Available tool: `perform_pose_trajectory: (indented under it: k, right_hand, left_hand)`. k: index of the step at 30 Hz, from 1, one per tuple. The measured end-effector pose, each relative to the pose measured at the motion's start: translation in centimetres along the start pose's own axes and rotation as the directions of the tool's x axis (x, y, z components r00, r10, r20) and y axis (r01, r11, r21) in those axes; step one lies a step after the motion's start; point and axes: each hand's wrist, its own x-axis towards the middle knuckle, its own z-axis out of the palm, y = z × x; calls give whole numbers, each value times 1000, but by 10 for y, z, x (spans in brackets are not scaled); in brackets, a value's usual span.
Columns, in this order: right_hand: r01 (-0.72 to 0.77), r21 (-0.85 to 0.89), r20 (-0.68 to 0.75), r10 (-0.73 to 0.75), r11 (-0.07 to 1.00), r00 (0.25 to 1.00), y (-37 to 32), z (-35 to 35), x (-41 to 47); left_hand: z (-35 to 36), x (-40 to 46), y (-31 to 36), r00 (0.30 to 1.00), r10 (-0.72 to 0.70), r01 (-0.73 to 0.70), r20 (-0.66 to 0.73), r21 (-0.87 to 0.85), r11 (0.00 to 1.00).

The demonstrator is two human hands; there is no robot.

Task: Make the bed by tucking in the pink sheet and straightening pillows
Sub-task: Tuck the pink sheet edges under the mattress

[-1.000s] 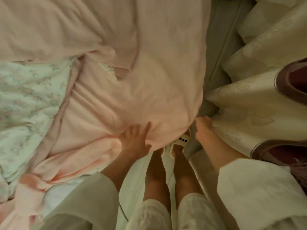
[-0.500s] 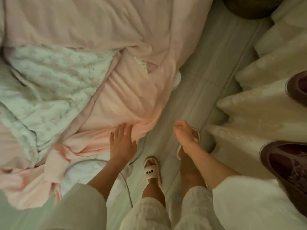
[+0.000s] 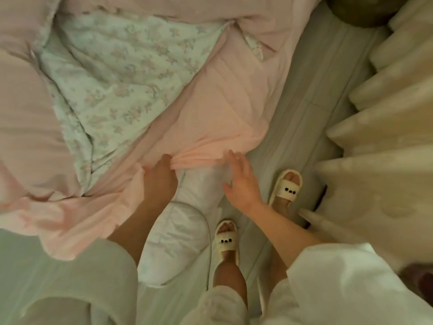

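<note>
The pink sheet (image 3: 218,106) lies rumpled over the bed and hangs over its near edge. My left hand (image 3: 160,178) grips a bunched fold of the sheet's hanging edge, with the fingers hidden under the cloth. My right hand (image 3: 241,181) is open with its fingers spread, and the fingertips touch the same edge a little to the right. Below that edge the white quilted side of the mattress (image 3: 180,228) is bare. A pale floral quilt (image 3: 117,73) lies crumpled on the bed behind the sheet. No pillow is clearly in view.
A narrow strip of pale wooden floor (image 3: 302,118) runs between the bed and folded cream curtains (image 3: 384,141) on the right. My feet in cream slippers (image 3: 225,241) stand on it. A dark round object (image 3: 358,9) sits at the top right.
My left hand went from lying flat on the sheet to gripping its edge. My right hand came in from the floor side to that edge. The view shifted along the bed.
</note>
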Motion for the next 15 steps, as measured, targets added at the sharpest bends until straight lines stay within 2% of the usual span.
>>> perform_pose_trajectory:
  k: [2, 6, 9, 11, 13, 15]
  right_hand:
    - [53, -141, -39, -59, 989, 998, -8, 4, -5]
    - [135, -250, -4, -140, 959, 990, -33, 3, -2]
    - [191, -309, 49, -185, 932, 982, -50, 10, 1]
    - [212, -339, -27, -235, 916, 972, -49, 12, 0]
    - [238, -349, -160, -308, 906, 938, -44, 8, 0]
    - [286, -365, -218, -380, 886, 899, -38, 4, -7]
  left_hand:
    - [-8, -6, -3, 996, 56, -63, -74, -111, 992]
    - [-20, -32, -5, 958, 263, -278, -117, -145, 949]
    - [-21, -57, -7, 963, 239, -262, -124, -220, 940]
    - [-23, -70, -10, 973, 197, -221, -119, -236, 946]
    - [-24, -75, -11, 979, 183, -197, -84, -218, 956]
    - [-25, -88, -10, 987, 159, -163, -36, -182, 970]
